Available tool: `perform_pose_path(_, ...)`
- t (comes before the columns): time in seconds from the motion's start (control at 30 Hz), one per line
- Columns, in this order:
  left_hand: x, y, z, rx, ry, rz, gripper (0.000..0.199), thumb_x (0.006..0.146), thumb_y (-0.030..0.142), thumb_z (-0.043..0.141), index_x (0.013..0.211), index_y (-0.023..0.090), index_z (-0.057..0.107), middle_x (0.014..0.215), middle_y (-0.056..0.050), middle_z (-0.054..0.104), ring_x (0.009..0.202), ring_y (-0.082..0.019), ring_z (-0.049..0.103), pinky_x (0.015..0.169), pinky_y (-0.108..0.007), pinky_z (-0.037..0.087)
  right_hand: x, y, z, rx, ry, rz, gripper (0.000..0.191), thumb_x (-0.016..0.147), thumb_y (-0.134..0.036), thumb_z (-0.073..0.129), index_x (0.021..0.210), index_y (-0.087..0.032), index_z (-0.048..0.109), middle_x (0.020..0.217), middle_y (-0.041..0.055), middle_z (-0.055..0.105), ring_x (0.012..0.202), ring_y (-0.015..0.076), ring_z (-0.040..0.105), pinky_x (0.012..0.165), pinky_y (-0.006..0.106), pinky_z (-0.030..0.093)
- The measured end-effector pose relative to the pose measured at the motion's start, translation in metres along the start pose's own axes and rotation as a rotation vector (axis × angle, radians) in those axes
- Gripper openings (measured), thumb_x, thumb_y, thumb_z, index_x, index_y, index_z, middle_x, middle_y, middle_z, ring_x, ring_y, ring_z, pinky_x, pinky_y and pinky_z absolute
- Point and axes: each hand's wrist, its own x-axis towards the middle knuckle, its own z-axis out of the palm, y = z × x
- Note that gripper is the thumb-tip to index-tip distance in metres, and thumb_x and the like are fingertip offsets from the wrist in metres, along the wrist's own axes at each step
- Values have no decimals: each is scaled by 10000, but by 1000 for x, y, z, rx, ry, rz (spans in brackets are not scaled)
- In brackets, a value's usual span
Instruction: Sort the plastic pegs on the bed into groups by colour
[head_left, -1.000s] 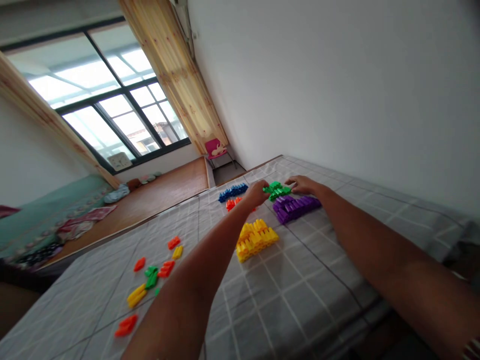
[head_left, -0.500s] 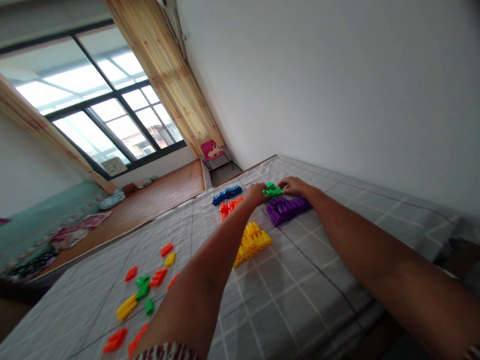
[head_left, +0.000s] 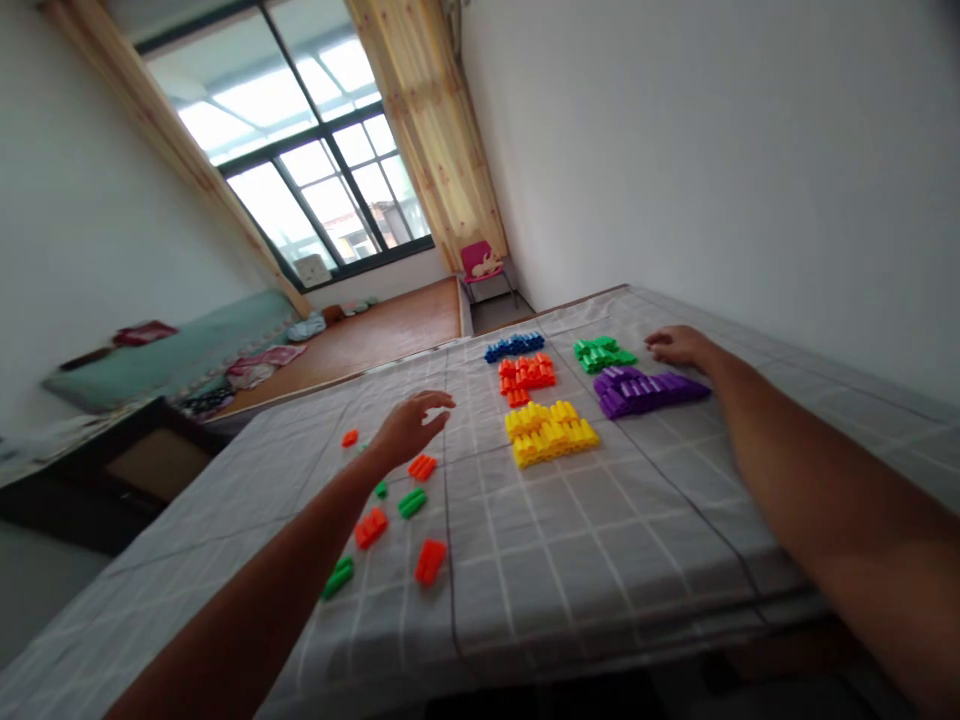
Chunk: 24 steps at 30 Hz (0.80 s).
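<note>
My left hand [head_left: 409,428] hovers above the left part of the bed, thumb and fingers apart and nothing in them. Beneath and around it lie loose plastic building blocks, among them an orange block [head_left: 430,562] and a green block [head_left: 412,502]. At the far right, my right hand [head_left: 679,346] is loosely open beside a pile of green blocks [head_left: 602,353], apart from it. A purple block stack [head_left: 646,391] lies just in front of that hand. Sorted stacks of yellow blocks [head_left: 553,434], orange blocks [head_left: 527,374] and blue blocks [head_left: 514,346] stand further left.
A grey checked sheet [head_left: 555,560] covers the bed. The white wall [head_left: 712,170] runs along the right side. Beyond the far edge are a pink chair [head_left: 480,262], a wooden floor [head_left: 390,330] and a window. A dark cabinet [head_left: 112,470] stands at left.
My left hand has left the green pile and moved left over the loose blocks. My right hand has drawn slightly away from the green pile. The camera view has turned left.
</note>
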Motion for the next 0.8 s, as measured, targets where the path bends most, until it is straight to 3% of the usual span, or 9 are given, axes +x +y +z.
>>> perform_pose_path(0.13, -91, -63, -50, -39, -19, -337, 405, 776, 497, 546, 1015, 212, 705, 1069, -41, 722, 986, -226, 649, 905, -356, 514, -9, -20, -14, -77, 372, -108, 273, 873, -289, 543, 1122, -297, 655, 1134, 123, 684, 1048, 292, 634, 966, 481, 421)
perform_pose_path(0.23, -138, -88, -68, -30, -65, -417, 390, 735, 488, 573, 979, 221, 719, 1005, -26, 739, 937, -223, 661, 897, -339, 508, -26, -78, -9, -52, 505, -239, 290, 928, -366, 448, 1156, -316, 620, 1131, 123, 680, 1041, 315, 629, 937, 507, 425)
perform_pose_path(0.3, -155, -96, -69, -21, -122, -402, 364, 742, 457, 563, 975, 227, 723, 967, -20, 743, 907, -209, 668, 876, -314, 507, -46, -133, 11, -43, 376, -364, 293, 929, -350, 450, 1172, -302, 606, 1123, 92, 683, 973, 306, 646, 905, 491, 450)
perform_pose_path(0.37, -160, -99, -63, -4, -162, -375, 344, 762, 418, 549, 994, 231, 722, 964, -20, 742, 903, -199, 670, 857, -293, 506, -73, -191, 44, -76, 160, -466, 269, 908, -316, 487, 1127, -248, 628, 1091, 93, 689, 854, 263, 662, 819, 415, 491)
perform_pose_path(0.5, -143, -109, -40, 112, -109, -350, 324, 775, 298, 568, 1061, 237, 707, 1075, -35, 717, 926, -191, 664, 849, -274, 499, -138, -283, 129, -158, -317, -791, 259, 877, -335, 537, 1076, -226, 661, 1044, 67, 701, 827, 199, 660, 783, 318, 489)
perform_pose_path(0.57, -128, -115, -29, 175, -64, -378, 343, 785, 249, 569, 1105, 228, 691, 1120, -53, 702, 948, -194, 658, 863, -273, 491, -168, -310, 167, -234, -462, -884, 279, 868, -386, 565, 1071, -227, 670, 1059, 77, 696, 870, 206, 658, 783, 305, 479)
perform_pose_path(0.63, -114, -121, -20, 237, -43, -395, 372, 790, 219, 566, 1146, 214, 674, 1144, -79, 689, 1009, -210, 641, 898, -285, 477, -192, -328, 196, -330, -512, -902, 359, 855, -459, 579, 1100, -211, 664, 1093, 111, 678, 907, 232, 655, 769, 308, 474)
perform_pose_path(0.73, -97, -125, -11, 310, -84, -337, 412, 734, 206, 624, 1143, 216, 675, 1174, -99, 663, 1091, -231, 602, 949, -297, 447, -210, -341, 222, -426, -489, -892, 430, 840, -512, 583, 1103, -181, 660, 1099, 148, 652, 910, 250, 653, 738, 304, 468)
perform_pose_path(0.8, -89, -128, -8, 324, -127, -313, 423, 687, 202, 656, 1108, 217, 687, 1163, -103, 656, 1070, -230, 605, 937, -287, 448, -212, -344, 229, -437, -462, -910, 358, 831, -439, 608, 1072, -180, 670, 1081, 143, 646, 913, 241, 648, 741, 290, 464)
